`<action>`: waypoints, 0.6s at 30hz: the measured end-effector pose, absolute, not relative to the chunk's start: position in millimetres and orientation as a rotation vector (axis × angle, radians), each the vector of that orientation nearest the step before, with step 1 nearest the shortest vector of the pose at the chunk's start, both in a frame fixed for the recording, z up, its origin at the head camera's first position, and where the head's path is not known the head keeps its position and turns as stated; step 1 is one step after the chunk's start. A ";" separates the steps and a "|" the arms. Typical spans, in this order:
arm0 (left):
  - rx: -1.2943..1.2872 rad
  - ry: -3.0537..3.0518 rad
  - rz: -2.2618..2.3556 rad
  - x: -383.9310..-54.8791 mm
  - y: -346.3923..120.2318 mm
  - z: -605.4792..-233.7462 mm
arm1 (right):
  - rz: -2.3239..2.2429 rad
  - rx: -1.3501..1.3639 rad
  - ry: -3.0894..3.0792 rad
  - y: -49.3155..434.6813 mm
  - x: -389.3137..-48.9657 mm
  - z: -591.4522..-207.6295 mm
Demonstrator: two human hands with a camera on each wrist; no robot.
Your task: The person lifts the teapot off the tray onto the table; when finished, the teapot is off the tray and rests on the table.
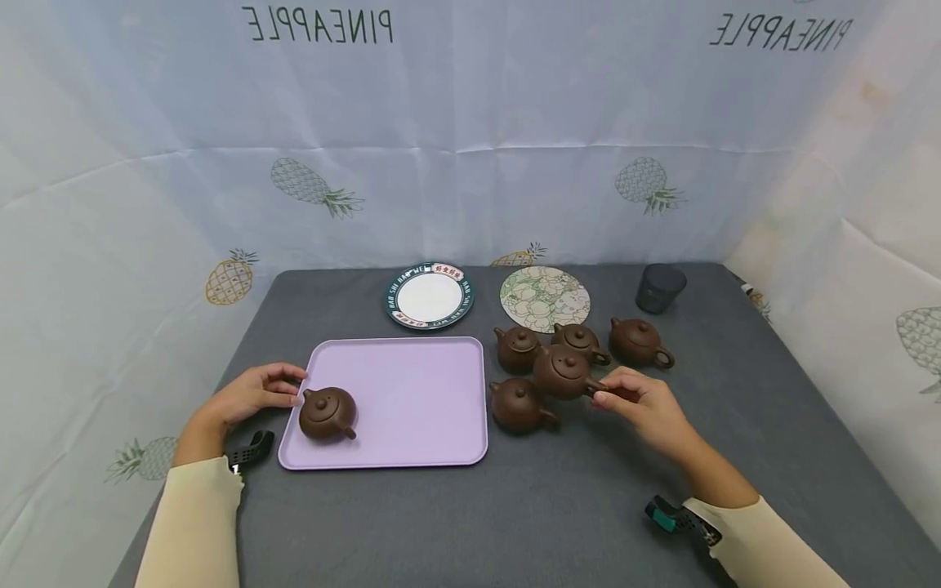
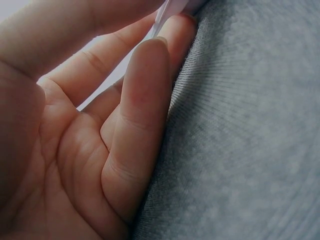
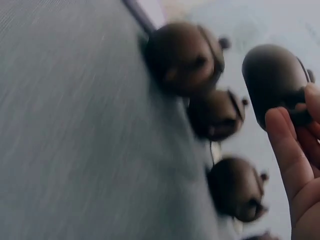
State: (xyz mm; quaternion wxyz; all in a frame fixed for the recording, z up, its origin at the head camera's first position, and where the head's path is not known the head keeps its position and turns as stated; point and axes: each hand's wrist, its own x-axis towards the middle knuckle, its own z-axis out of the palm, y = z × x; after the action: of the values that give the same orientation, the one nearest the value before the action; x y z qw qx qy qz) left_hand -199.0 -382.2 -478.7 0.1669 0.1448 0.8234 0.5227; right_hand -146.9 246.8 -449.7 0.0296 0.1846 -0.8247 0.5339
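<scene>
My right hand [image 1: 647, 408] pinches the handle of a dark brown teapot [image 1: 564, 374]. In the right wrist view this held teapot [image 3: 274, 80] hangs above the tabletop, apart from the teapots standing there. Around it in the head view stand a teapot [image 1: 518, 351] at its left, another [image 1: 577, 338] behind, and a third [image 1: 516, 407] in front. The left hand [image 1: 257, 394] rests at the left rim of a lilac tray [image 1: 412, 408], fingers loosely bent. On the tray's left part, close to those fingertips, sits one more brown teapot [image 1: 327, 414].
Behind the tray lies a white plate [image 1: 430, 297] with a patterned dark rim. A round printed mat [image 1: 546, 299] lies right of it. Farther right are a teapot [image 1: 636, 341] and a dark cup [image 1: 661, 287]. Printed curtains [image 1: 470, 204] hang behind the grey table [image 1: 441, 531].
</scene>
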 end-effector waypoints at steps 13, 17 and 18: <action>0.386 2.343 1.503 -197.5 -381.0 -477.7 | 1.590 0.581 -2.629 285.7 -132.9 -473.8; 0.384 2.335 1.504 -197.3 -381.0 -477.0 | 1.595 0.584 -2.642 287.4 -131.8 -476.0; 0.385 2.332 1.505 -197.3 -381.0 -476.9 | 1.595 0.583 -2.646 288.0 -131.6 -476.8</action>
State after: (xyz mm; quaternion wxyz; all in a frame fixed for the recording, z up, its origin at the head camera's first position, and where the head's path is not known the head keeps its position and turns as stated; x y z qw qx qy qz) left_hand -197.3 -381.0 -476.9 0.1690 0.1353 0.8203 0.5293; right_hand -131.6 288.0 -476.8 -0.0011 0.1856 -0.8416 0.5072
